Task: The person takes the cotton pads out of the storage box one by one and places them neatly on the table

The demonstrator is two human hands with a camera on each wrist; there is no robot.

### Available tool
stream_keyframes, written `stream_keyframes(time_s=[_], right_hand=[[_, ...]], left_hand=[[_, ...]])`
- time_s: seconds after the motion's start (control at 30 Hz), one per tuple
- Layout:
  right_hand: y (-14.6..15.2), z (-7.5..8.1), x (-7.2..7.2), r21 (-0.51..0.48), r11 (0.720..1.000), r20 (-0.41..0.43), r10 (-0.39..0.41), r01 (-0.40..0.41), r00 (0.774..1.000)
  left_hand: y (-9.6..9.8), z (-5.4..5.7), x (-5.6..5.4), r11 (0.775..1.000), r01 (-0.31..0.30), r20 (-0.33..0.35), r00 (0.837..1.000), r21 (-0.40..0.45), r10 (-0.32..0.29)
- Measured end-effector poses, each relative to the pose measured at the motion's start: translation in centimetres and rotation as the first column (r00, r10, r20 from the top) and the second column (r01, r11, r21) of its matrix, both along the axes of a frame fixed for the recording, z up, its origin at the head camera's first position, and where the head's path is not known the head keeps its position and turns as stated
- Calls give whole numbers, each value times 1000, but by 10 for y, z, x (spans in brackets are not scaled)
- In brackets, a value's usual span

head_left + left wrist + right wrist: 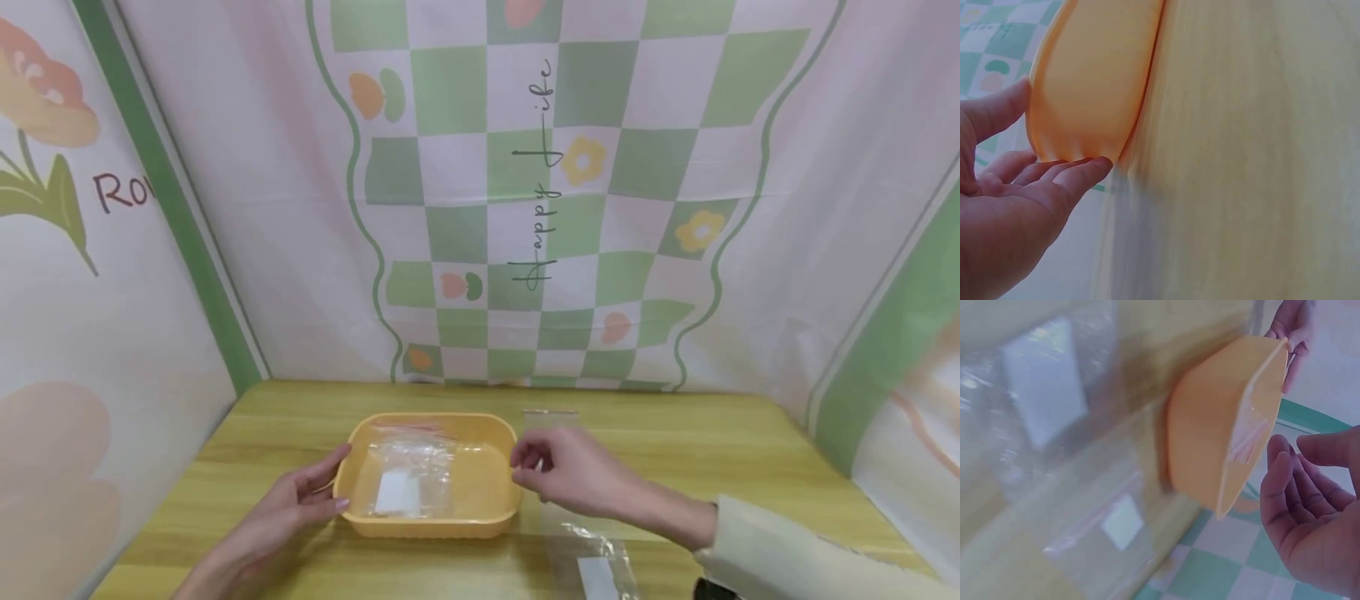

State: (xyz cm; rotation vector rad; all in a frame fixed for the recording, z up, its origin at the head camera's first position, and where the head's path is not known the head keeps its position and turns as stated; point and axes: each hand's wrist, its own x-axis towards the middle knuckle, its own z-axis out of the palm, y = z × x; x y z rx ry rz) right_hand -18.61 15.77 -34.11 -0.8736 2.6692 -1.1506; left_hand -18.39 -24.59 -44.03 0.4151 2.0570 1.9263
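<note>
Tray (486, 492) is set flat on table (750, 467), gripped at its left end by left hand (291, 504), probably for steadying. Right hand (576, 477) is held beside the right rim: fingers curled, thumb gap narrow, nothing visibly held. Clear bags (433, 479) are stacked inside; loose bags (597, 575) are left on the right, one partly blocked by right hand.

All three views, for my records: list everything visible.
Tray: 1, orange-yellow, on table
Bags: count unclear, clear, inside tray
Other bags: at least 2, clear, right of tray
Flat pieces: at least 3, white, in the bags
Table: 1, yellow wood-grain, under tray
Cloth: count unclear, mostly white and green, behind and beside table
Item: 1, black, by right cuff
Sleeve: 1, cream, right arm
Left hand: 1, bare, touching tray
Right hand: 1, bare, beside tray
</note>
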Motion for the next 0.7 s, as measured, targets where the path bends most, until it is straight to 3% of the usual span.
stream_keyframes(time_s=[0.23, 0.47, 0.7], right_hand=[[-42, 3, -31, 37, 995, 67, 86, -89, 994], [-77, -22, -56, 125, 983, 78, 126, -135, 989], [-88, -40, -72, 183, 967, 136, 152, -175, 979]], left_hand=[[-1, 0, 0, 1000, -6, -4, 1000, 3, 6], [-2, 1, -1, 1000, -1, -9, 1000, -5, 1], [0, -1, -1, 1000, 8, -2, 1000, 6, -8]])
